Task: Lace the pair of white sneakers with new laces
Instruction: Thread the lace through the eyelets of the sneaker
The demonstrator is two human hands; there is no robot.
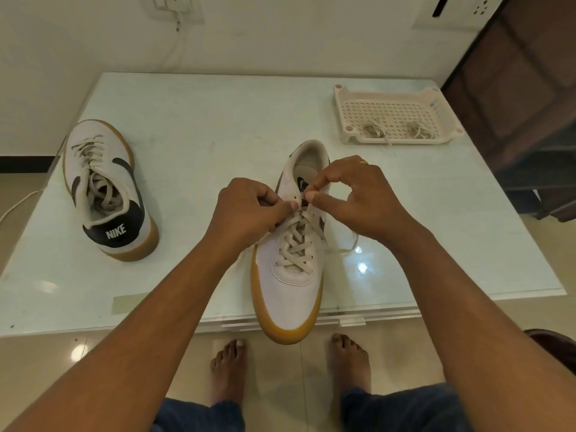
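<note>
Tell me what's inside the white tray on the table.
Two loose lace bundles lie in the tray near its front wall; one end trails over it. Nothing covers them.

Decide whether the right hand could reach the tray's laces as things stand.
Probably yes: only bare table lies before the tray, though the right hand pinches the lace of the near sneaker.

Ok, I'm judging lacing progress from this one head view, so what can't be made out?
Head view:
Top eyelets of the near sneaker: hidden by the left hand and right hand.
Tip of the lace: buried in the right hand's grip.
The loose laces in the tray: too small to count.
On the far sneaker: lace ends tangled inside the opening, knot unclear.
</note>
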